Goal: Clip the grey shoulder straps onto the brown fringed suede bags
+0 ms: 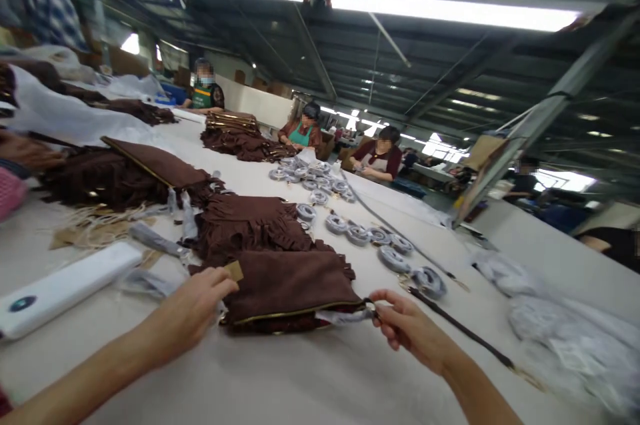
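A brown suede fringed bag (295, 285) with a gold zipper lies flat on the white table (280, 378) in front of me. My left hand (193, 308) grips its left corner, next to a small tan tag (233, 270). My right hand (407, 325) pinches the zipper end at the bag's right corner, where pale stuffing paper (345, 316) sticks out. A dark strap (465, 332) runs along the table just behind my right hand.
More brown fringed bags (250, 222) lie behind, with stacks farther back (235, 135). Bagged coiled straps (360, 235) are scattered mid-table. A white box (60, 288) sits at left, clear plastic bags (565, 338) at right. Several people work along the far side.
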Demonstrator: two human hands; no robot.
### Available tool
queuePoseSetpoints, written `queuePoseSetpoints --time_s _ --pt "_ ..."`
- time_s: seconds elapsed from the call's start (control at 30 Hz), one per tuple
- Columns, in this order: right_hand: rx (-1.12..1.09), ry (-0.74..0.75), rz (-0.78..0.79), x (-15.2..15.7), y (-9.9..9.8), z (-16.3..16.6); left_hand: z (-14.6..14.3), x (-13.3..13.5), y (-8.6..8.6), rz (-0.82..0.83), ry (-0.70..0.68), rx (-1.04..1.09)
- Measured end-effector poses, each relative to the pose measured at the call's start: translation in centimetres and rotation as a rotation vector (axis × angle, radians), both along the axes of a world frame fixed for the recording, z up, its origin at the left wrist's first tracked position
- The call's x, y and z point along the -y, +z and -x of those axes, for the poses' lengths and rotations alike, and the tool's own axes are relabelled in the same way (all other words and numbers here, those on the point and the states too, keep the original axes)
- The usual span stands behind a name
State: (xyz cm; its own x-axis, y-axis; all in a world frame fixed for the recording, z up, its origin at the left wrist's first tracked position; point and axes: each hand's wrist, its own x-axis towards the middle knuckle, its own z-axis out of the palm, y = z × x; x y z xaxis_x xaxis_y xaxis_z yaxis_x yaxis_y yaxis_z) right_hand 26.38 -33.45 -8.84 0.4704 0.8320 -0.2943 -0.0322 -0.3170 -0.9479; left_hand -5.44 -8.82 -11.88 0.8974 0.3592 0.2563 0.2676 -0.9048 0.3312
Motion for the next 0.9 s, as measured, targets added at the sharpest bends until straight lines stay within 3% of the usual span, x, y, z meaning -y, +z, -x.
queuePoseSetpoints --time_s 0.13,0.23,0.37,0.47,0.63,0.77,0.9 --pt "-0.005 0.016 -0.048 -0.2 0.5 1.3 -4.6 4.9 3.1 0.108 -0.184 0.066" --pt "0.061 0.066 -0.076 0.1 0.9 1.9 -9.6 9.1 4.4 0.073 -0.233 0.048" --pt "0.191 0.134 -0.093 0.6 0.8 2.0 -16.1 13.1 4.1 -0.004 -0.202 -0.04" --pt "0.466 0.081 -0.02 1.0 0.2 1.8 -19.0 14.6 3.7 0.053 -0.202 -0.106" --pt "0.921 -0.038 0.107 0.8 -1.0 1.9 -21.0 15.3 4.6 0.062 -0.152 -0.254" --pt "1.064 -0.13 0.152 0.2 -2.1 1.4 -21.4 14.8 4.8 -0.021 -0.108 -0.281" --pt "1.191 -0.164 0.205 0.3 -3.1 -1.4 -17.1 11.9 4.2 -0.092 0.015 -0.226"
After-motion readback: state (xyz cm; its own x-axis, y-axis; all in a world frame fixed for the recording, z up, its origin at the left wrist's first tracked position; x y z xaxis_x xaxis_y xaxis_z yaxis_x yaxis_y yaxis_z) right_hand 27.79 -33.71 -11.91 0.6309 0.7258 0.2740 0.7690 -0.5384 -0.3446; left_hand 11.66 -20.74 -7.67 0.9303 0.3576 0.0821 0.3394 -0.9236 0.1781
